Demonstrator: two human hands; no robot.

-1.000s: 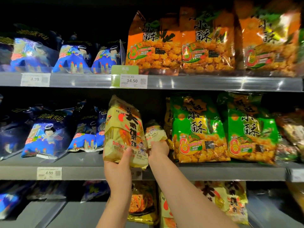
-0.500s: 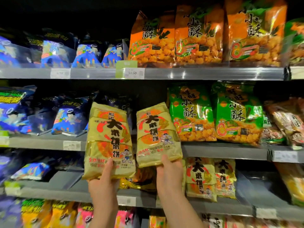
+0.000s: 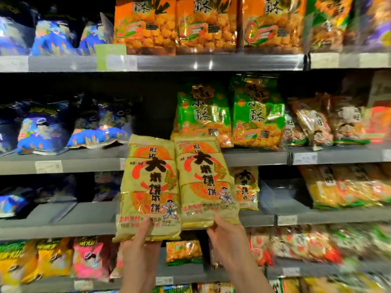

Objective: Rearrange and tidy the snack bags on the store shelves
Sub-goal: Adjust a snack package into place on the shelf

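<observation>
I hold two yellow rice-cracker bags upright, side by side, in front of the shelves. My left hand [image 3: 140, 248] grips the bottom of the left yellow bag [image 3: 149, 187]. My right hand [image 3: 227, 240] grips the bottom of the right yellow bag [image 3: 206, 182]. The bags' inner edges touch. Behind them, a third bag of the same kind [image 3: 246, 187] stands on the grey shelf [image 3: 296, 218]. My fingers hide the bags' lower corners.
Green snack bags [image 3: 203, 115] stand on the shelf above, orange ones [image 3: 175, 24] on the top shelf, blue bags [image 3: 42, 132] at the left. Bare shelf floor [image 3: 69, 212] lies left of my bags. Mixed bags [image 3: 88, 259] fill the lower shelf.
Both hands came down from the middle shelf, each with a yellow bag. The two bags moved together and now touch, and the view has tilted downward and right.
</observation>
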